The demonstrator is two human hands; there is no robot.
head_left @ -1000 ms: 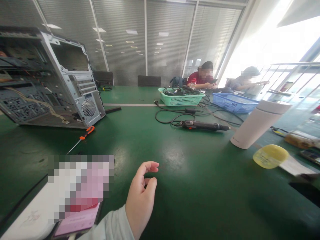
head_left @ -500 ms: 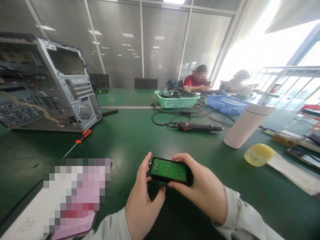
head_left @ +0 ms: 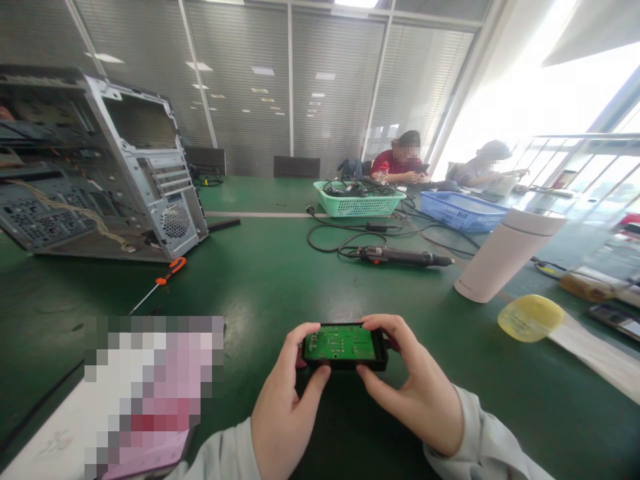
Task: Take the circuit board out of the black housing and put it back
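A small black plastic case with a green circuit board [head_left: 343, 343] in it is held level above the table, board side up. My left hand [head_left: 295, 393] grips its left end, fingers on the far edge and thumb at the near edge. On the right end, my right hand [head_left: 417, 380] closes in the same way, thumb below and fingers above. Solder points show on the board. The undersides of the case and some fingertips are hidden.
An open computer case [head_left: 125, 173] stands at the left, an orange-handled screwdriver [head_left: 170, 270] before it. Beyond my hands lies a corded electric screwdriver [head_left: 400, 256]. Behind are a green basket [head_left: 360, 203] of cables and a blue basket [head_left: 465, 210]. A pale tumbler [head_left: 505, 257] stands right. Two people sit beyond.
My left hand has closed onto the left end of the black case, which it was only beside before. My right hand has shifted its fingers slightly along the right end.
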